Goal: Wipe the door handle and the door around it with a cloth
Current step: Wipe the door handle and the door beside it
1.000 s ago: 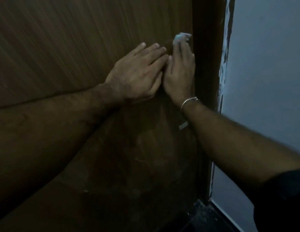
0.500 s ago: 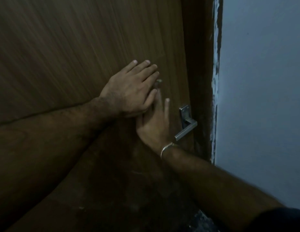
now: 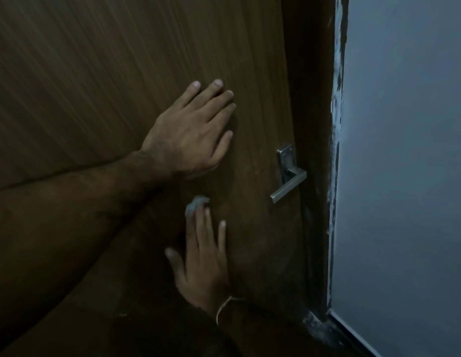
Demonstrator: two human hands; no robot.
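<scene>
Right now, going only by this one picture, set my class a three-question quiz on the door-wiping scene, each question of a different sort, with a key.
1. True or false: the cloth is touching the door handle.
2. Which hand presses the cloth to the door? A) the left hand B) the right hand C) both
3. Fill in: the hand with the cloth lies ____ the other hand in the picture.

Key
1. False: the cloth lies on the door panel, left of and a little below the handle, apart from it.
2. B: straight fingers press the cloth; the left hand rests flat on the bare door.
3. below
</scene>
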